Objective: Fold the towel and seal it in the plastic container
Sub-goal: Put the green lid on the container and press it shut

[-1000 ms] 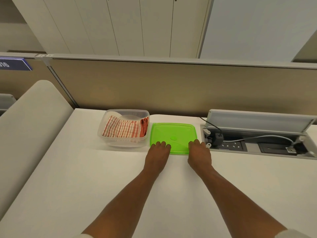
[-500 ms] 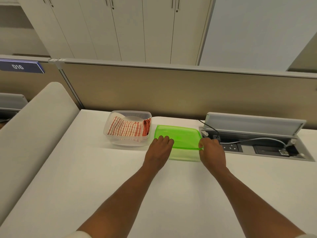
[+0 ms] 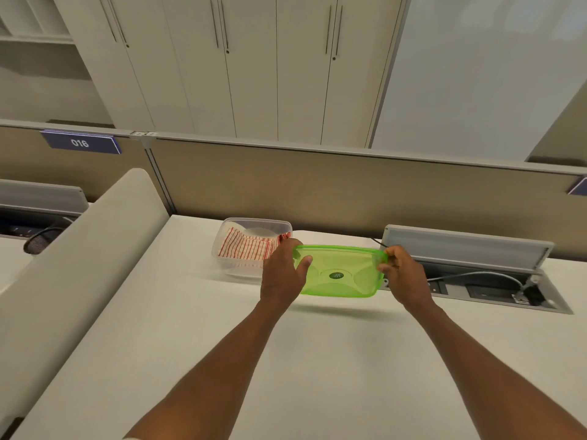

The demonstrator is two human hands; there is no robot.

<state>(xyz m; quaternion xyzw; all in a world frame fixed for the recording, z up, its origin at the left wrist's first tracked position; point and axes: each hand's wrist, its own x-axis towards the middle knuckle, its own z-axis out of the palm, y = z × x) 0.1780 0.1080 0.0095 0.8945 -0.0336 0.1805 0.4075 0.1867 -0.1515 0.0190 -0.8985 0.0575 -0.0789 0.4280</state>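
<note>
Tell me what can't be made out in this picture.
Head view only:
- Near right corner of the clear plastic container: behind the left hand.
- Most of the red-striped towel: blurred by the container wall.
- Emblem on the green plastic lid: too small to read.
- Right hand fingertips: behind the lid.

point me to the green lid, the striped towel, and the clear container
green lid (image 3: 344, 282): head view, on its flat middle panel near the round emblem.
striped towel (image 3: 246, 249): head view, on the red-striped top fold.
clear container (image 3: 235, 269): head view, on its near wall.
</note>
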